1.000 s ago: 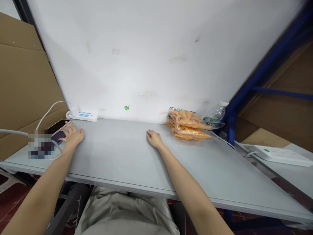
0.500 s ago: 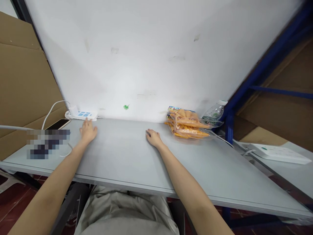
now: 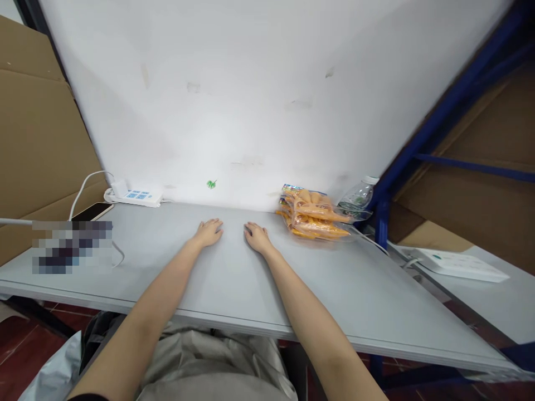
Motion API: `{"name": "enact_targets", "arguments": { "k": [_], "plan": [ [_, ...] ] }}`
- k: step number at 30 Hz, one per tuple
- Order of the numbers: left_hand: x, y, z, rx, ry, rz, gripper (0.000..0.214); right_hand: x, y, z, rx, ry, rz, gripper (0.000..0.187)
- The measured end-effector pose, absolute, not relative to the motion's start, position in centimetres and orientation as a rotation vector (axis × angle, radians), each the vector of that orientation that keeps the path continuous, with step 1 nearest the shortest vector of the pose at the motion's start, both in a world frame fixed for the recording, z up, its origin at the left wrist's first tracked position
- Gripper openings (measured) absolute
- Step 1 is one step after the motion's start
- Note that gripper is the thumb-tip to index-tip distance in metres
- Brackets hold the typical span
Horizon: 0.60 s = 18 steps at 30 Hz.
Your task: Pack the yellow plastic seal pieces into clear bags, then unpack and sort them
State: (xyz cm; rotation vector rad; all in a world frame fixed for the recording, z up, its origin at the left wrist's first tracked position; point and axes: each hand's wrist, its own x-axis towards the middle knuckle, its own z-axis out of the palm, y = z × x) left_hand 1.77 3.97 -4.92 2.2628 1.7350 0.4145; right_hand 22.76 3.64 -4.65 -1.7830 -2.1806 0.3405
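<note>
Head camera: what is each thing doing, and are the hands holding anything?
left hand, empty, flat on the table
right hand, empty, flat on the table
snack packets, piled by the wall
water bottle, tipped over, cap on
power strip, one charger plugged in
phone, lying flat

Flat grey counter (image 3: 234,284): open across middle and front. Rear shut off by upright white board (image 3: 251,100). Back left corner: white power strip (image 3: 134,196), cream phone (image 3: 92,211). Back right: stacked orange snack packets (image 3: 313,214), clear plastic bottle (image 3: 356,197), blue steel post (image 3: 379,223).
</note>
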Motion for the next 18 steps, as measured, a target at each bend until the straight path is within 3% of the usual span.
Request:
{"name": "enact_targets", "arguments": {
  "k": [10, 18],
  "plan": [
    [1.0, 3.3, -5.1, 2.269, 1.689, 0.432, 0.049, 22.7, 4.0, -4.9, -1.753, -2.079, 0.363, 0.037],
    [1.3, 3.1, -4.9, 2.28, 1.697, 0.426, 0.048, 23.9, 5.7, -1.7, -1.198, -0.862, 0.881, 0.017]
  ]
}}
